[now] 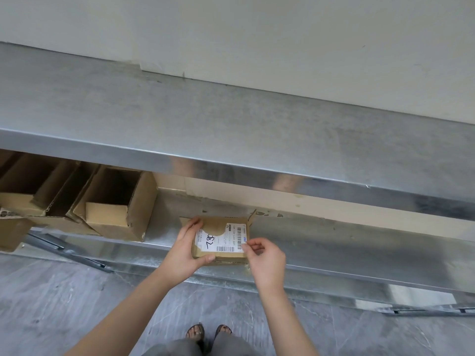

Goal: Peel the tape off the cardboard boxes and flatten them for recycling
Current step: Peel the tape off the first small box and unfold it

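Note:
A small brown cardboard box (219, 255) lies on the lower metal shelf (334, 242), with a white shipping label (221, 237) on its top face. My left hand (186, 249) grips the box's left side, thumb on the front edge and fingers over the far corner. My right hand (264, 260) pinches the label's right edge between thumb and forefinger at the box's front right corner. A loose flap stands up at the box's far right corner.
Several open empty cardboard boxes (115, 201) stand on the same shelf to the left. A wide metal upper shelf (231, 124) overhangs the work area. A metal bracket (69, 251) lies at the shelf's front left. The grey floor and my sandalled feet (209, 332) are below.

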### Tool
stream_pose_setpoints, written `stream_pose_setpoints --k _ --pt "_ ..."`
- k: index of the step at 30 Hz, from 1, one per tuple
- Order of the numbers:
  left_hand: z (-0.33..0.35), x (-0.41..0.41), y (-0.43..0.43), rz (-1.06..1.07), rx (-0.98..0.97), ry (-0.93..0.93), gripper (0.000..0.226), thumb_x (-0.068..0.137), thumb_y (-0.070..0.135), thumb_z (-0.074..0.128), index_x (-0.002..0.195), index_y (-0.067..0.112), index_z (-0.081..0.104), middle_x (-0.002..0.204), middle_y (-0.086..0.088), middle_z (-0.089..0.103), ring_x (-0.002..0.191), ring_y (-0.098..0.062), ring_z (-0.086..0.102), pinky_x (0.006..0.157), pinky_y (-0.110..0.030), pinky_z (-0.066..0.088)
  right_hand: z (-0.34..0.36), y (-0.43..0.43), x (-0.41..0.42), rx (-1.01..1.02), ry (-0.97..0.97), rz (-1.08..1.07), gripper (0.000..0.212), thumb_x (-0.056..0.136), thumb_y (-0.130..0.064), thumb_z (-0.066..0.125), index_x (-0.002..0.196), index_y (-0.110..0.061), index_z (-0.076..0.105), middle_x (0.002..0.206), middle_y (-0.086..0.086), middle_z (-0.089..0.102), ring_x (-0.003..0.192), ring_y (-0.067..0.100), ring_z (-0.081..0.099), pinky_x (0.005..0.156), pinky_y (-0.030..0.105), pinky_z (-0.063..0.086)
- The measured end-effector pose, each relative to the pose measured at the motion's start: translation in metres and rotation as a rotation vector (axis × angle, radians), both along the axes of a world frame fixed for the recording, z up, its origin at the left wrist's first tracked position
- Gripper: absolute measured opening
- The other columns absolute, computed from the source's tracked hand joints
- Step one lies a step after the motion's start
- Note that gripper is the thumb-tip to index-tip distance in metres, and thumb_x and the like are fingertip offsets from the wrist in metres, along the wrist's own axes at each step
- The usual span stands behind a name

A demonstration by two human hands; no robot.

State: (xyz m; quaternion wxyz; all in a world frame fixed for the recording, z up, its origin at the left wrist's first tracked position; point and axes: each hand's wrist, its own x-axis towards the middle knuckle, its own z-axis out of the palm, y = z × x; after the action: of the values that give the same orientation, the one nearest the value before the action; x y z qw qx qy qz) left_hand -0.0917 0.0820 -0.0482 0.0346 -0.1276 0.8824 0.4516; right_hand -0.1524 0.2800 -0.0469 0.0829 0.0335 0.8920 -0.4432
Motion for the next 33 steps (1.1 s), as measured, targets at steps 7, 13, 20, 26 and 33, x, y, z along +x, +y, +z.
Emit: stream_pose_setpoints --k 7,13,20,26,33 --pt "-0.002 0.001 0.001 0.018 0.005 0.006 0.094 0.075 0.036 0.080 0.150 0.020 0.025 0.156 0.013 0.014 0.133 0.005 0.018 0.110 -0.017 0.017 0.003 -0.001 0.002 0.004 -0.058 -0.088 0.012 0.084 -0.031 0.075 0.081 -0.023 0.066 0.072 -0.015 0.064 0.068 0.001 0.060 0.056 0.006 0.038" --pt "-0.002 0.001 0.003 0.023 0.015 0.008 0.093 0.075 0.033 0.080 0.150 0.020 0.026 0.156 0.014 0.014 0.135 0.003 0.019 0.113 -0.019 0.017 0.003 0.003 0.005 0.045 -0.038 -0.081 0.015 0.084 -0.035 0.075 0.076 -0.027 0.065 0.068 -0.016 0.063 0.066 -0.002 0.059 0.057 0.009 0.040" --pt "0.000 0.001 0.004 0.030 0.017 0.011 0.092 0.075 0.033 0.080 0.149 0.020 0.027 0.154 0.015 0.015 0.136 0.002 0.019 0.114 -0.021 0.017 -0.001 0.003 0.010 0.108 0.023 -0.033 0.007 0.087 -0.029 0.072 0.085 -0.022 0.071 0.078 -0.011 0.067 0.071 0.001 0.060 0.060 0.007 0.038" --pt "0.001 0.002 0.006 0.029 0.016 0.019 0.092 0.076 0.031 0.080 0.149 0.019 0.027 0.156 0.013 0.015 0.137 0.001 0.019 0.114 -0.021 0.016 -0.004 0.002 0.003 0.142 -0.094 0.048 0.011 0.095 -0.025 0.062 0.097 -0.017 0.069 0.091 -0.004 0.068 0.080 0.012 0.062 0.068 0.023 0.044" --pt "0.004 0.000 0.008 0.053 0.011 0.019 0.092 0.074 0.029 0.082 0.149 0.020 0.030 0.155 0.015 0.020 0.138 0.001 0.021 0.114 -0.021 0.016 -0.007 0.003 0.013 0.170 0.091 0.107 0.010 0.097 -0.016 0.057 0.095 -0.013 0.067 0.095 -0.005 0.058 0.080 0.008 0.052 0.063 0.010 0.034"
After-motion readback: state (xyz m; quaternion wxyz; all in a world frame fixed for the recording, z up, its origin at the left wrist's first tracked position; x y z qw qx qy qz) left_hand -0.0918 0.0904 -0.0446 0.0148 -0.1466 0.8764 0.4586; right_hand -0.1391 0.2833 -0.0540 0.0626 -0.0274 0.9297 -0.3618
